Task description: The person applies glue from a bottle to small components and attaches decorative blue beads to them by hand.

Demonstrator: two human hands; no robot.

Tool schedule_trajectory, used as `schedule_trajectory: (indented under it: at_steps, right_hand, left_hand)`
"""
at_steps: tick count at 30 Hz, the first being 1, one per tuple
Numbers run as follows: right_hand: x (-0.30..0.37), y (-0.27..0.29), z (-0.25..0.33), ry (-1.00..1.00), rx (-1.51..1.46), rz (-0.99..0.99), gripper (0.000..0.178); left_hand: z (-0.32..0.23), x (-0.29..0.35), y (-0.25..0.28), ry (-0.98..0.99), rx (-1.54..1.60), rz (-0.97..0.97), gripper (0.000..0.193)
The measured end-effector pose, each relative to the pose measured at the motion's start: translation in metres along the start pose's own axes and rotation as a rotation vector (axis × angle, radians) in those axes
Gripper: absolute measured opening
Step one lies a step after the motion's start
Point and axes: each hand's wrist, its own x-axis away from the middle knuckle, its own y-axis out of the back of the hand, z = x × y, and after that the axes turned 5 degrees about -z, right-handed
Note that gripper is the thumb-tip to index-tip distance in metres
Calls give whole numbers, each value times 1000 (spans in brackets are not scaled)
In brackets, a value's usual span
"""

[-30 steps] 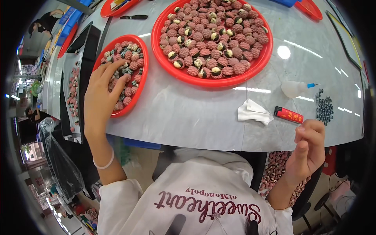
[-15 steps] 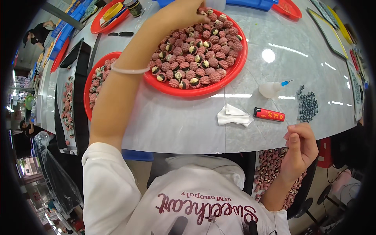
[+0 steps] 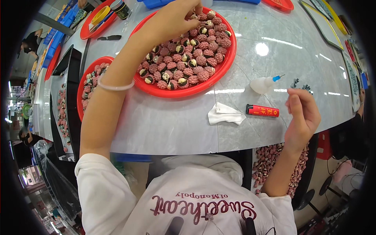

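Observation:
My left hand (image 3: 184, 16) reaches over the far side of a round red tray (image 3: 172, 93). Its thumb and fingers bend around one of the pink bumpy pieces there; the grip is partly hidden. Many such pink pieces (image 3: 178, 74), some with dark and cream parts, fill the tray. On the right, my right hand (image 3: 302, 119) is raised at the table edge, fingers curled and thumb near the index tip. Whatever it may pinch is too small or hidden to tell. Small dark bead-like pieces (image 3: 307, 88) lie just beyond it, mostly covered by the fingers.
A white bottle with a blue needle tip (image 3: 263, 84), a red lighter (image 3: 263, 111) and a folded white cloth (image 3: 225, 114) lie left of my right hand. A second red tray (image 3: 81, 82) and a black tray (image 3: 71, 86) stand left. More pink pieces (image 3: 270, 156) sit below the table edge.
My right hand has moved up and forward, now covering most of the dark pieces. The left hand stays at the tray's far side. The whole view has shifted slightly.

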Motion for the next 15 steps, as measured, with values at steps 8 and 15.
schedule_trajectory:
  at_steps: [8, 15]
  right_hand:
    - [-12, -17, -18, 61, 281, 319, 29]
    - [8, -12, 3, -150, -203, 245, 44]
  left_hand:
    - [-62, 82, 0, 162, 956, -21, 20]
    - [-96, 165, -48, 451, 1396, -191, 24]
